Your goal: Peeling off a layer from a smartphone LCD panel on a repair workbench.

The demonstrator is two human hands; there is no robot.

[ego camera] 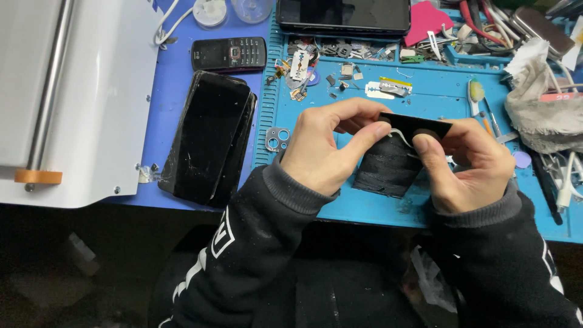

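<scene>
- Left hand [319, 149] and right hand [464, 164] pinched a flat black panel [419, 126] above the blue mat [425, 91], fingers clenched on its edges.
- Step judged: peeling a white strip [401, 135] from the panel.
- Next move calls for a steady, gentle pull.

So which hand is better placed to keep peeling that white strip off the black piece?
Probably the left hand: its thumb and forefinger already pinch the white strip, while the right hand steadies the black piece.
</scene>
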